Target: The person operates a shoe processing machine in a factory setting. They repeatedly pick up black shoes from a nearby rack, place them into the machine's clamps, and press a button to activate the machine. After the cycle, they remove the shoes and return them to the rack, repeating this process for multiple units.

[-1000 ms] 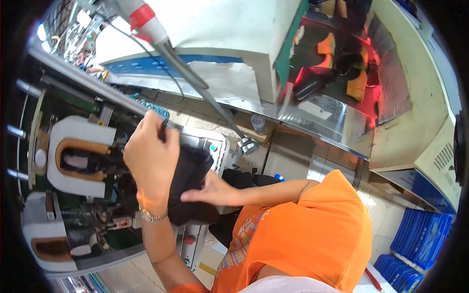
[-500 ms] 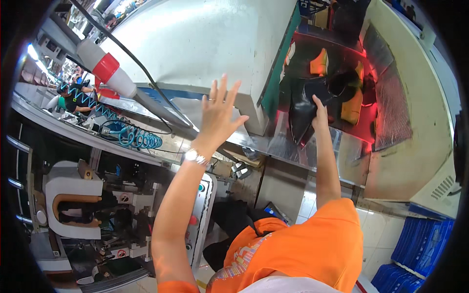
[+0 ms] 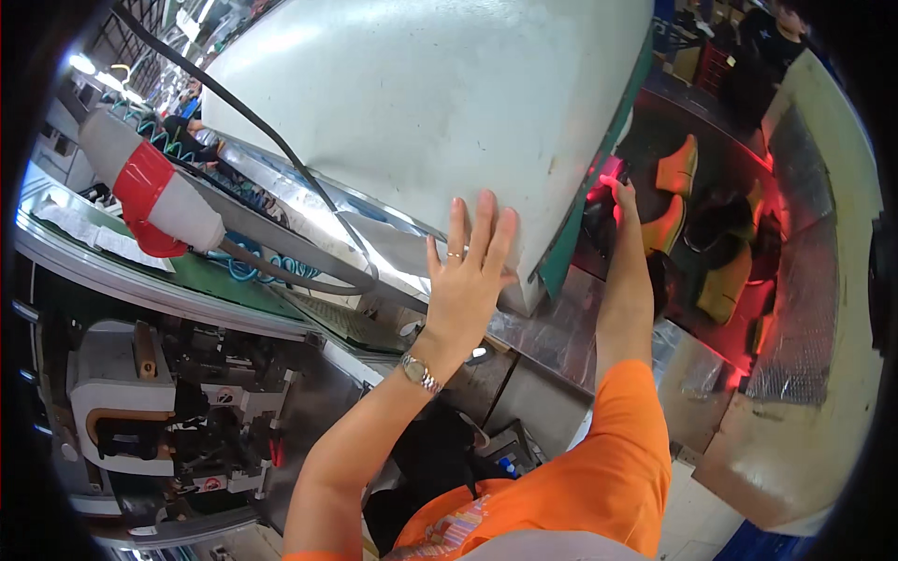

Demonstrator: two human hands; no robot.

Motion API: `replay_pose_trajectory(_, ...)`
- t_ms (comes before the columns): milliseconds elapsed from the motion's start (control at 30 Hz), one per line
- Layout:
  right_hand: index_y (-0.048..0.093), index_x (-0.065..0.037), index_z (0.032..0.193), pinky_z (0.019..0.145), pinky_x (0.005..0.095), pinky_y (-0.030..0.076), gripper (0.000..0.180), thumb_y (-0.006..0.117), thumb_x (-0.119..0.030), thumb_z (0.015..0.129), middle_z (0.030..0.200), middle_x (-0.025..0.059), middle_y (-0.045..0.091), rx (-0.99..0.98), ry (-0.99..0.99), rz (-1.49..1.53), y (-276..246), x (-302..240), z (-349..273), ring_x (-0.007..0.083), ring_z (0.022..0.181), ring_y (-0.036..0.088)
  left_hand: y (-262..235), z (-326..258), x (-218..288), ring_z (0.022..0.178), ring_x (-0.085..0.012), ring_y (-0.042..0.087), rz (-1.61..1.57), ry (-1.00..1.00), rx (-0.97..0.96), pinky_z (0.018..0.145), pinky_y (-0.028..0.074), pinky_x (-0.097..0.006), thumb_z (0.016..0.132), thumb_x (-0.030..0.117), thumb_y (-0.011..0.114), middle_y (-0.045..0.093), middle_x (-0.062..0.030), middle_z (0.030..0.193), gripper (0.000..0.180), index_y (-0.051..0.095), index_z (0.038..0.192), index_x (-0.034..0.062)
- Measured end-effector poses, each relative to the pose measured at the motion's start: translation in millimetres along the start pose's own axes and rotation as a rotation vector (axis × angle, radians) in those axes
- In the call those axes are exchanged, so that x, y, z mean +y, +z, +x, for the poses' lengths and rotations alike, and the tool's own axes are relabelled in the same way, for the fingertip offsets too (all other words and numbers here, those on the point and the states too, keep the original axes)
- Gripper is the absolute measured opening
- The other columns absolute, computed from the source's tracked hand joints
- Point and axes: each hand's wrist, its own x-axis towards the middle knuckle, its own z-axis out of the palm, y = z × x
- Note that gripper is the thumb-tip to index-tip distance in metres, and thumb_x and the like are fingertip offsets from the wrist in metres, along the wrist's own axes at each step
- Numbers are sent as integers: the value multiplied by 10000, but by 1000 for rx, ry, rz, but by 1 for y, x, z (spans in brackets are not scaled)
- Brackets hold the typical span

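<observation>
My right hand (image 3: 625, 194) reaches into the red-lit opening of a machine, its fingers closed around the top part of a black leather boot (image 3: 597, 229). The machine's side wall and my forearm hide part of that boot. Around it on the dark belt stand several yellow foot-shaped blocks that look like shoe lasts (image 3: 677, 170), with further black boots (image 3: 708, 227) among them. My left hand (image 3: 472, 266) is spread open in front of the white machine housing (image 3: 402, 103), near its lower corner; whether it touches the metal I cannot tell. It holds nothing.
A grey and red power plug (image 3: 150, 187) with a thick cable hangs at the left, above a green work surface (image 3: 122, 243). Another machine (image 3: 131, 421) stands at lower left. A pale side panel (image 3: 786, 458) bounds the opening at right. A person (image 3: 772, 42) is beyond it.
My right hand and the boot have moved deeper into the opening, towards its left wall. My left hand has come lower and to the right, nearer the housing. The view has turned.
</observation>
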Motion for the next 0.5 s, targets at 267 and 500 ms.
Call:
replay_pose_trajectory(267,480,-12,1114,709,288,464,500,701,-110,677,950,65,572,-119,7,5,-21,6,-2,159,809,554,2,-1,0,1263,-383,249,-10,25,21,869,347,-539,594,204,737,215,-148,1407,941,197,1362,136)
replay_pose_trajectory(500,426,-5,1197,736,284,465,552,674,-54,706,1012,81,561,-228,80,-74,-52,13,-97,168,866,550,4,1,0,1272,-362,238,-36,2,62,866,354,-519,610,193,729,219,-121,1411,909,211,1357,152)
